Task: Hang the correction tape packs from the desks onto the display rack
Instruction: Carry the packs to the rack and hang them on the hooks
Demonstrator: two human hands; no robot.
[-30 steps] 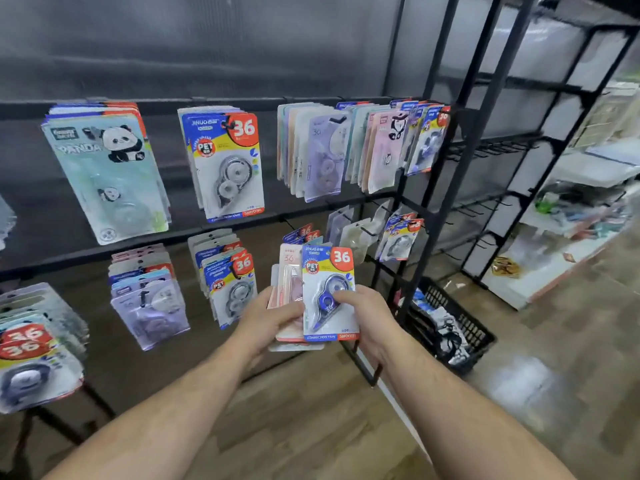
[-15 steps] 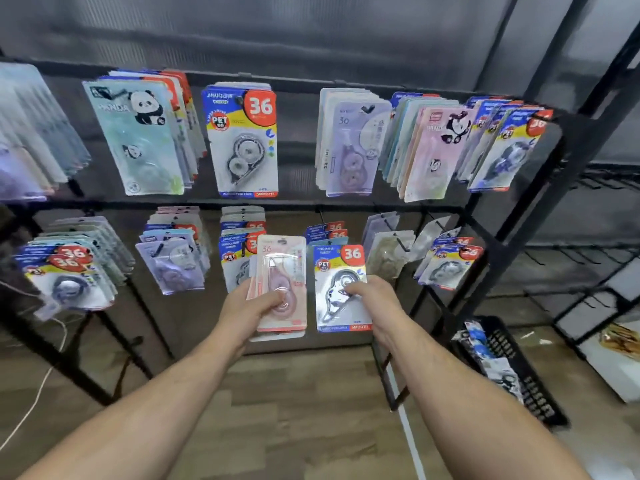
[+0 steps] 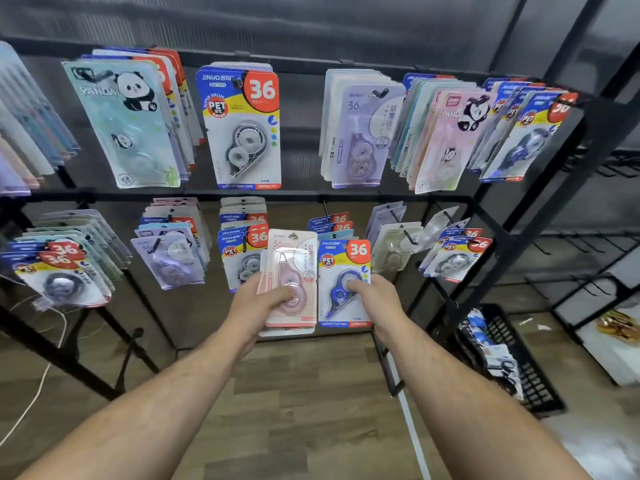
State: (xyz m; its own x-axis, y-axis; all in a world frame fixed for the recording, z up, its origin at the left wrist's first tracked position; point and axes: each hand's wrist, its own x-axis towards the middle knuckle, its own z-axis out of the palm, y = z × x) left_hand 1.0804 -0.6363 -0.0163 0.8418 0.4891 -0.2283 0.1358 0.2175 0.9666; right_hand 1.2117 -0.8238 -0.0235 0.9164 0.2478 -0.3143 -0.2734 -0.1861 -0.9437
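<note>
At frame centre a blue correction tape pack (image 3: 343,271) is pinched by the right hand (image 3: 375,299); a pink stack (image 3: 289,271) is gripped by the left hand (image 3: 254,303). The blue pack is best raised to the matching packs (image 3: 330,221) just above and hung level in front of them.

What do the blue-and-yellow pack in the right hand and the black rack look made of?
Blue-and-yellow correction tape pack: glossy printed card with a clear plastic blister, judging by the glare over the dispenser. Black display rack: probably painted metal, given its thin straight bars and hooks and dull sheen.
</note>
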